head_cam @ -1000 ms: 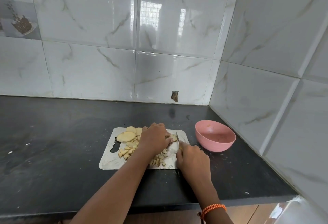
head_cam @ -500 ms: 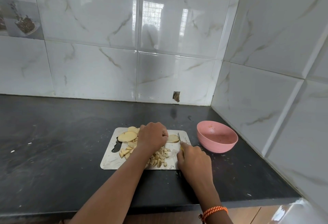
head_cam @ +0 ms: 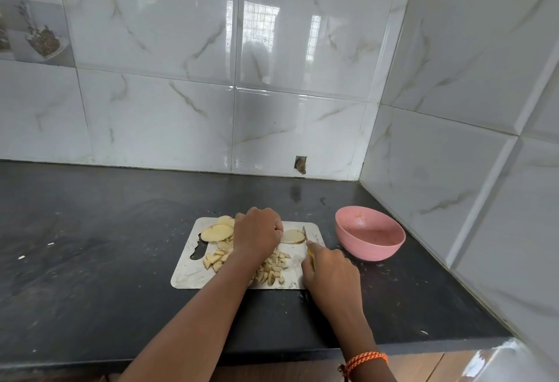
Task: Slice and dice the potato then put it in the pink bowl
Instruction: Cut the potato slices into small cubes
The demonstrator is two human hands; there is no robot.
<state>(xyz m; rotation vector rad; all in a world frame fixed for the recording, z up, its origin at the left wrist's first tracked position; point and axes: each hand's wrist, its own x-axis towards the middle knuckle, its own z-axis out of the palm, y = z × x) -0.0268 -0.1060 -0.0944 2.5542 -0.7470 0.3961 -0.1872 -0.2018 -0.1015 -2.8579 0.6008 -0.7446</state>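
A white cutting board lies on the black counter. Potato slices sit at its far left; diced pieces lie scattered across its middle. My left hand holds a potato slice flat on the board's far side, fingers curled on it. My right hand grips a knife by its yellow handle, the blade pointing away just to the right of that slice. The pink bowl stands to the right of the board with no potato in it.
Tiled walls close the corner behind and to the right of the bowl. The counter's front edge runs just below my forearms. Small white specks dot the counter to the left.
My left hand has shifted left and back, uncovering a whole slice beside the knife. The knife has moved off the diced pile to the slice's right edge.
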